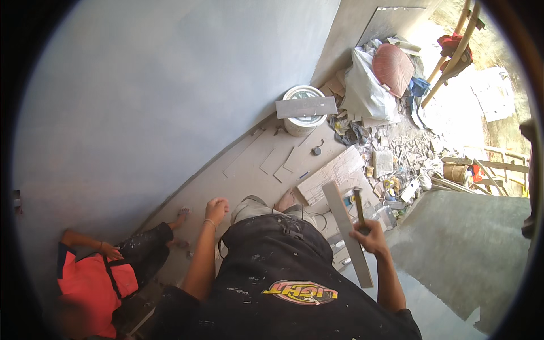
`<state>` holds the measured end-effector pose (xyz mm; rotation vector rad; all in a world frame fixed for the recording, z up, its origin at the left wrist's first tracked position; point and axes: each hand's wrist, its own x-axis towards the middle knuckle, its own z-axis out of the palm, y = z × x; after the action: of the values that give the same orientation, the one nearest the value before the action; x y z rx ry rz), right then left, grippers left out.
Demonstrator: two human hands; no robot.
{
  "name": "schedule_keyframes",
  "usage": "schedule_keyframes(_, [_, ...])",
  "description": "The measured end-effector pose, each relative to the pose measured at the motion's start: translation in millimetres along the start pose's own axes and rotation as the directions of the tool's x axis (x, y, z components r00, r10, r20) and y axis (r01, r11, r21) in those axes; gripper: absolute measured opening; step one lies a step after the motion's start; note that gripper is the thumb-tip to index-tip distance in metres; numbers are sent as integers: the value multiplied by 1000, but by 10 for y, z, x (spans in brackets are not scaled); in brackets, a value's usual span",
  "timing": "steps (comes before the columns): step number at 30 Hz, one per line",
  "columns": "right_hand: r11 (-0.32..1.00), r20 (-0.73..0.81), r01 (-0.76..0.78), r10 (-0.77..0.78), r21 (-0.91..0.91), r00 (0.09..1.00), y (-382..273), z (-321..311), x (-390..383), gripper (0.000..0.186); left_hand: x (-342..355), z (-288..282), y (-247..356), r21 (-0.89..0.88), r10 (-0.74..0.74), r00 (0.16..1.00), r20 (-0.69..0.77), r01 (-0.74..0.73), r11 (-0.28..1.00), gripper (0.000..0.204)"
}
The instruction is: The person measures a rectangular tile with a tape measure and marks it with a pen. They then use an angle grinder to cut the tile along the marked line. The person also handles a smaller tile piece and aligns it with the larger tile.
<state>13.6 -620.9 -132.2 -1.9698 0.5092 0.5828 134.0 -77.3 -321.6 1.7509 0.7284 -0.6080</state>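
Right of the black shirt (266, 263), we see the right hand (371, 238) closed around a hammer-like tool (360, 208) and touching a long grey strip (344, 226); the left hand (216, 211) (half-open, apparently empty) hangs beside the pale shorts (249, 209).

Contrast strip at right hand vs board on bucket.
The strip is at the right hand; the board rests across the bucket. The strip looks slimmer; the board broader for its length. The strip slants steeply in view; the board runs nearly level. Both look straight-edged.
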Motion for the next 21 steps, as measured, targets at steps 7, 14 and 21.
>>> schedule_keyframes(7, [838,-34,407,-425,364,905,-1642,32,1229,18,-449,984,2007,-74,273,723,635,-295,953,51])
schedule_keyframes(14, [574,9,504,-665,646,747,-3464,922,2043,20,-522,461,3457,-650,495,716,492,-76,757,83])
schedule_keyframes(21, [539,-105,375,-464,755,880,-2991,1428,2384,21,-98,368,3117,-175,420,788,451,-383,907,38])
